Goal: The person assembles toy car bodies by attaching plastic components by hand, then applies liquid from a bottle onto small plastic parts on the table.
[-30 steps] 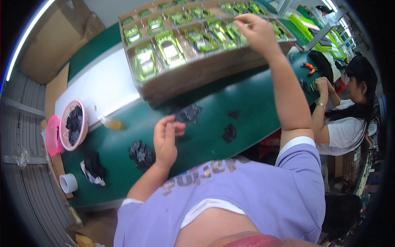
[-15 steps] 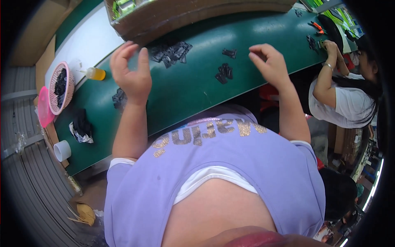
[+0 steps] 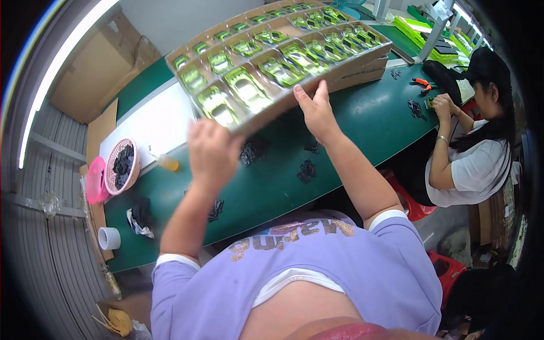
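A long cardboard tray (image 3: 340,42) with several compartments, each holding a shiny green toy car (image 3: 247,89), tilts above the green table (image 3: 374,113). My left hand (image 3: 212,153), blurred by motion, grips the tray's near left corner. My right hand (image 3: 317,110) holds the tray's near edge from below, thumb up against the side. More trays (image 3: 362,71) are stacked underneath. Small black parts (image 3: 309,170) lie on the table below my hands.
A pink basket (image 3: 122,167) of black parts, a smaller pink basket (image 3: 95,181), a yellow bottle (image 3: 167,162) and a tape roll (image 3: 109,238) are at the left. A co-worker (image 3: 470,153) sits at the right, near orange pliers (image 3: 422,84).
My hands have come up from the table surface to the near edge of the tray. The tray is now tilted and lifted toward me.
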### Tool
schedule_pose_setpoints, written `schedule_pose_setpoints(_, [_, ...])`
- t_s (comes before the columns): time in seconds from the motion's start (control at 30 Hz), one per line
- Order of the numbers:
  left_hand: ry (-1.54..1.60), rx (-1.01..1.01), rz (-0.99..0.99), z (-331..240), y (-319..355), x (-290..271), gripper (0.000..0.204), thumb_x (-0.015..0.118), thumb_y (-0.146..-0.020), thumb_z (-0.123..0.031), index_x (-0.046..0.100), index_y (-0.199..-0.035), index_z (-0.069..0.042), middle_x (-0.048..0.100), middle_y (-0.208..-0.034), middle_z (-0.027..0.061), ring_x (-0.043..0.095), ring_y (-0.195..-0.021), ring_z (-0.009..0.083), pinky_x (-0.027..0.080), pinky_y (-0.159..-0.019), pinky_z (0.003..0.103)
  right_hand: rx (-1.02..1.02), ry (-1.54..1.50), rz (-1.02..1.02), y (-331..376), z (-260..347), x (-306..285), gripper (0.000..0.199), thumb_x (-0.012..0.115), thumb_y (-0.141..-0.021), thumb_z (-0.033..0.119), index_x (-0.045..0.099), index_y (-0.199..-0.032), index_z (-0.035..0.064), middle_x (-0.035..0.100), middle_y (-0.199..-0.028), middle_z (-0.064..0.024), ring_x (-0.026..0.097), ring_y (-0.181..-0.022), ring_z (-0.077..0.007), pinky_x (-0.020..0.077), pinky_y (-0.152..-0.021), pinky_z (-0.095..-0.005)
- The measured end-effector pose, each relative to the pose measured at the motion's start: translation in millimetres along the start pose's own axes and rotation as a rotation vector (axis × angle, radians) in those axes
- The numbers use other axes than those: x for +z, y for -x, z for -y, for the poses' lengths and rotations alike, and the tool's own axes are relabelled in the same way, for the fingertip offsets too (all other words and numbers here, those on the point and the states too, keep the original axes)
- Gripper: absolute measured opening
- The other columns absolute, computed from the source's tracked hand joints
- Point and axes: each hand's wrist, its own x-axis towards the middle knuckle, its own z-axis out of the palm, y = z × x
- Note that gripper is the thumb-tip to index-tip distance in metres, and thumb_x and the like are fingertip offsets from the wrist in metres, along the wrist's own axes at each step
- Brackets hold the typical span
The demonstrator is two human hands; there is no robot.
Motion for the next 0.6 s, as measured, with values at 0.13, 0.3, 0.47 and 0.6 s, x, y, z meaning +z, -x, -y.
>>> schedule_pose_setpoints(0.13, [0.252, 0.082, 0.158, -66, 13, -18, 0.031, 0.077, -0.073, -0.021, 0.06, -0.09, -0.002, 0.056, -0.091, 0.0137, 0.055, -0.089, 0.0344, 0.038, -0.099, 0.051, -0.132, -0.001, -0.279, -10, -29, -10, 0.09, 0.063, -0.088, 0.031, 0.01, -0.141, -0.0195, 0.019, -0.147, -0.0392, 0.019, -0.141, -0.0438, 0.0133, -0.117, -0.0413])
schedule_pose_setpoints(0.3, [0.695, 0.248, 0.285, -63, 7, -30, 0.052, 0.079, -0.073, -0.024, 0.06, -0.115, 0.0, 0.06, -0.116, 0.0158, 0.056, -0.109, 0.0353, 0.046, -0.092, 0.044, 0.117, -0.492, 0.145, -33, -3, -72, 0.056, 0.057, -0.082, -0.001, 0.041, -0.135, -0.0012, 0.059, -0.118, -0.0117, 0.059, -0.105, -0.0203, 0.0459, -0.095, -0.0322])
schedule_pose_setpoints(0.47, [0.132, 0.079, -0.074, 30, -37, -39, 0.045, 0.079, -0.074, -0.018, 0.063, -0.112, -0.001, 0.061, -0.118, 0.0195, 0.055, -0.111, 0.036, 0.043, -0.096, 0.043, 0.068, -0.186, 0.068, -118, -63, -191, 0.056, 0.057, -0.091, 0.016, 0.037, -0.14, -0.002, 0.054, -0.13, -0.0178, 0.053, -0.119, -0.0242, 0.0423, -0.1, -0.0311])
schedule_pose_setpoints(0.6, [0.0, -0.565, 0.193, 147, -33, -33, 0.066, 0.069, -0.083, -0.048, 0.053, -0.131, -0.006, 0.057, -0.125, 0.0206, 0.052, -0.118, 0.0321, 0.041, -0.1, 0.042, 0.221, -0.549, -0.145, -66, -10, -174, 0.074, 0.055, -0.095, 0.036, 0.019, -0.151, 0.0033, 0.024, -0.154, -0.0224, 0.046, -0.128, -0.0338, 0.0385, -0.104, -0.0416])
